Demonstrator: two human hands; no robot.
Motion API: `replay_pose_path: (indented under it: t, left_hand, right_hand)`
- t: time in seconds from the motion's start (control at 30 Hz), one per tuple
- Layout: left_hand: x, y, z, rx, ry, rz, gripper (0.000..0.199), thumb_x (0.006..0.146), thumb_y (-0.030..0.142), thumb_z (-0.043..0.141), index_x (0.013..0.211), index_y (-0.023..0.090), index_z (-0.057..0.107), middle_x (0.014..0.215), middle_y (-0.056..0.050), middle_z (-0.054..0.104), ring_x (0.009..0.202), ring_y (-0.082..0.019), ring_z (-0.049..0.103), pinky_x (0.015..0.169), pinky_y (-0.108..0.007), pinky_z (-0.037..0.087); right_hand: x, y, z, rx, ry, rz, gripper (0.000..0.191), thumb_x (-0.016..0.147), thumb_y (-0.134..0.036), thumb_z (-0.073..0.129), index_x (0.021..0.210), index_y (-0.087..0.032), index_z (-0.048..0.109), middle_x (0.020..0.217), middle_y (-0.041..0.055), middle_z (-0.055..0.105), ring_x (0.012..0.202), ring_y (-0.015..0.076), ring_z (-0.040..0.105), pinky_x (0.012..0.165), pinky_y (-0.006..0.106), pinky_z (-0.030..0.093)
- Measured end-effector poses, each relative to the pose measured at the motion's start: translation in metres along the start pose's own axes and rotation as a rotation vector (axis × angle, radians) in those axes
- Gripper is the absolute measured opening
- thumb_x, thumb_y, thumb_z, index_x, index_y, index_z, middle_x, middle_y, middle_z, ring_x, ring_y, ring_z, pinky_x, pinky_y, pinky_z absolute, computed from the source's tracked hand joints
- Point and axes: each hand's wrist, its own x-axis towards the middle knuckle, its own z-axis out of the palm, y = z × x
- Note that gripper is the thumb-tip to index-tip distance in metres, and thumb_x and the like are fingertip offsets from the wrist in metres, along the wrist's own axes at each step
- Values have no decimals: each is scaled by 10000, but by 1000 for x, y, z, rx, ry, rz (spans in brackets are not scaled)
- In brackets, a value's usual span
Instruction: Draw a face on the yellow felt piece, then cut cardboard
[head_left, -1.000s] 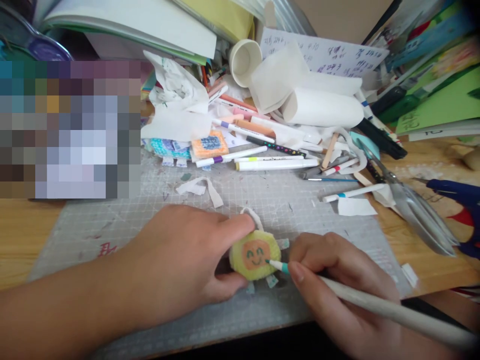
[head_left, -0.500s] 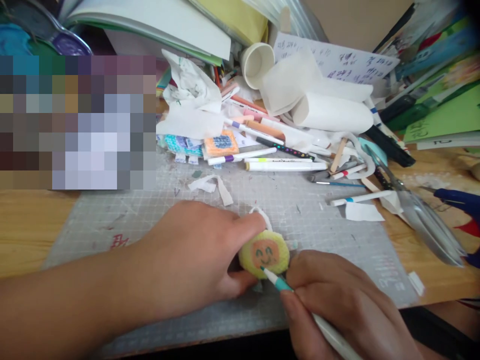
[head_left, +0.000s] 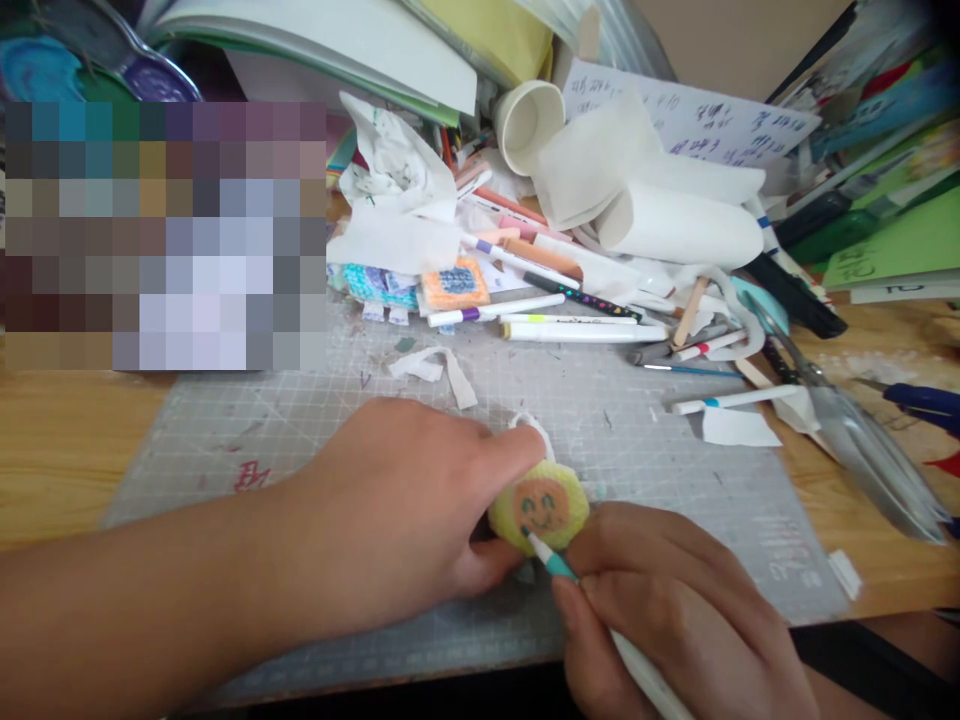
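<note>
The marker [head_left: 642, 670], gripped in the curled fingers of the right hand [head_left: 675, 600], had moved leftward across the yellow plush piece [head_left: 574, 495] at lower centre, seemingly soft, light and best pinched, as the left hand [head_left: 420, 500] did, by its edge.

One left hand [head_left: 412, 500] and one right hand [head_left: 690, 600] are showing, two in all, holding one yellow piece [head_left: 576, 510] and one teal-banded marker [head_left: 637, 668]. One cutting mat [head_left: 225, 430] is reaching the front edge of the desk [head_left: 67, 470]. Toward the back edge, one paper cup [head_left: 529, 125], one handwritten sheet [head_left: 720, 115] and one orange-and-blue piece [head_left: 454, 284] are sitting. Pens [head_left: 585, 332] are overlapping too thickly for counting.
</note>
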Motion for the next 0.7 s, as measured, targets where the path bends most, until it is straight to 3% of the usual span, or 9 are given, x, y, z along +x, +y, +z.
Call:
replay_pose_path:
  t: [0.1,0.17,0.3,0.37,0.43,0.5,0.63,0.7]
  left_hand:
    - [0,1,-1,24,-4,-4,268,784,477,606,968,283,590,756,7,670,646,-234,603,538,-306,261]
    - [0,2,-3,37,18,-7,296,762,480,624,983,285,596,754,4,670,644,-236,603,539,-303,278]
    - [-2,1,-14,-127,48,-49,351,676,437,696,984,294,610,624,53,572,526,-160,522,493,-264,313]
    - [-3,-2,-21,-313,174,-88,238,747,413,634,941,281,591,561,76,444,474,-119,437,470,-240,331]
    - [-2,-7,-26,-453,381,-135,107,827,338,536,900,260,543,598,65,406,505,-114,414,485,-233,354]
    - [0,-12,-26,-522,465,-155,85,845,233,479,925,250,501,707,39,465,603,-126,459,537,-242,385]
    - [3,-15,-19,-562,302,-101,153,868,164,436,986,235,502,857,-2,538,752,-156,528,633,-284,429]
    - [4,-13,-17,-579,282,-43,131,888,173,434,975,223,518,1016,-37,586,879,-173,566,706,-307,452]
  right_hand:
    - [9,3,-16,157,-166,47,241,743,-42,588,832,-261,537,628,3,655,512,183,615,474,311,485]
    - [13,6,-26,369,-152,200,235,787,-47,583,859,-269,558,656,1,637,529,172,597,464,298,449]
    - [19,19,-32,773,258,476,142,880,-238,611,746,-261,570,549,-27,515,499,157,495,466,302,407]
    - [21,26,-31,828,430,487,145,862,-285,656,738,-261,585,510,-49,455,458,140,419,464,298,406]
    - [21,32,-31,788,508,503,110,835,-242,695,769,-264,610,538,-54,473,447,125,390,469,290,407]
    - [18,36,-32,746,492,501,94,811,-213,722,817,-268,647,612,-40,538,486,126,439,524,305,436]
    - [6,43,-35,872,342,486,183,842,-375,669,968,-256,728,768,24,615,680,181,552,620,331,467]
    - [2,43,-36,902,308,540,243,869,-424,619,952,-239,753,750,36,631,704,185,564,614,307,459]
